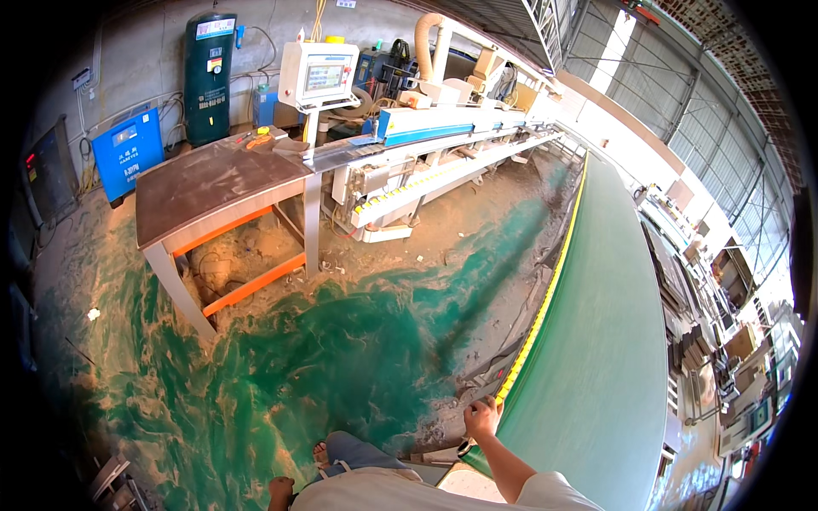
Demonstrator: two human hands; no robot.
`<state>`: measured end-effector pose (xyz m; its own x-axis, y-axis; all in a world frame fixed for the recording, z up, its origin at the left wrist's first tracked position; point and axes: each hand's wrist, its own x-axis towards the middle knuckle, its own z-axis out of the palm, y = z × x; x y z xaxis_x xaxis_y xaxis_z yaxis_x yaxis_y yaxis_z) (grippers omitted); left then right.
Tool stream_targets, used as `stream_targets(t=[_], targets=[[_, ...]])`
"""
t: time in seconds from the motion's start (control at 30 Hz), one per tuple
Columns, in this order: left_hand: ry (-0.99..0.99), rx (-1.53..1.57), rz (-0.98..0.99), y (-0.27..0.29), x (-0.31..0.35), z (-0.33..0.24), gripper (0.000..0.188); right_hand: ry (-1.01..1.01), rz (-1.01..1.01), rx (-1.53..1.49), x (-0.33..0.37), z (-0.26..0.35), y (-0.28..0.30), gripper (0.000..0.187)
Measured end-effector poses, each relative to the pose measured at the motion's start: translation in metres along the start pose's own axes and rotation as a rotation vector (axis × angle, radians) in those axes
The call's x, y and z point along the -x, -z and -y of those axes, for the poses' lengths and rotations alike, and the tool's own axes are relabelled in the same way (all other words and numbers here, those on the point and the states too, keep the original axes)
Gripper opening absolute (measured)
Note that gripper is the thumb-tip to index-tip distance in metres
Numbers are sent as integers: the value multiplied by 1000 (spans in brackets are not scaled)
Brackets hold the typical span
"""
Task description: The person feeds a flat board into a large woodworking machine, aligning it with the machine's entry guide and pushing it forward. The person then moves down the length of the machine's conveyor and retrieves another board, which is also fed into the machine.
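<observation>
My right hand (pixel 483 417) lies at the near left edge of a long green conveyor belt (pixel 588 324). Its fingers are curled over the end of the yellow edge rail (pixel 545 311) running along that belt. Just below this hand shows a small round dark-and-pale part (pixel 464 446), its kind unclear. Low at the lower edge, beside my leg, hangs my left hand (pixel 280 489), small and dark; its fingers cannot be made out well, nor whether anything is in them.
Across the dusty green floor (pixel 341 341) stands a brown-topped table (pixel 221 183) with orange crossbars. It adjoins a long white-and-blue machine (pixel 426 126) with a control screen (pixel 325 77). A blue cabinet (pixel 128 152) and dark green tank (pixel 210 81) stand behind. Stacked panels (pixel 703 345) lie right.
</observation>
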<state>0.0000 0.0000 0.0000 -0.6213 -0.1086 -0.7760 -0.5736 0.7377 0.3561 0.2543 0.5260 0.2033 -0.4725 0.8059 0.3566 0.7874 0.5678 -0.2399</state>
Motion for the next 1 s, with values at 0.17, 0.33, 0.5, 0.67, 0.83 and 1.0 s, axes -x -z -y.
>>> stream_targets(t=[0.17,0.33,0.5,0.67,0.83,1.0], targets=[[4,24,-22,-3,8,-6,16,10,-1,11,-1,-2,4,16],[-248,-35,-77,-2,-3,15,23,35,-5,22,-3,2,3,17],[-191,-113,-43,-4,0,9,26,35,-26,22,-1,0,6,17],[-189,-107,-37,-5,-5,12,26,3,40,28,-2,-3,3,19],[-209,-106,-10,-3,-11,15,26,15,24,29,-3,0,0,18],[-187,-111,-33,-4,-9,13,24,-7,31,29,-1,-2,-1,19]])
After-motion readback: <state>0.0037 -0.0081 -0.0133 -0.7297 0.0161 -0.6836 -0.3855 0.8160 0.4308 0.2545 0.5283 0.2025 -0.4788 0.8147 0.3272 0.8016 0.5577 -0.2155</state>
